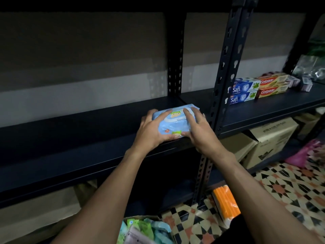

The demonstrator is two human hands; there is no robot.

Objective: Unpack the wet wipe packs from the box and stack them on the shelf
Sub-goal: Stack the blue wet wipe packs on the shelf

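A light blue wet wipe pack with a green cartoon print lies flat on the dark metal shelf, near its right end beside the upright post. My left hand grips the pack's left side, thumb along its front edge. My right hand holds the right side, with fingers laid over the top and the thumb at the front. The cardboard box stands on the floor at the bottom centre, with several more green and blue packs showing inside.
A perforated steel post stands just right of the pack. Toothpaste boxes sit on the neighbouring shelf to the right. Cardboard cartons fill the level below. An orange-and-white pack lies on the patterned tile floor.
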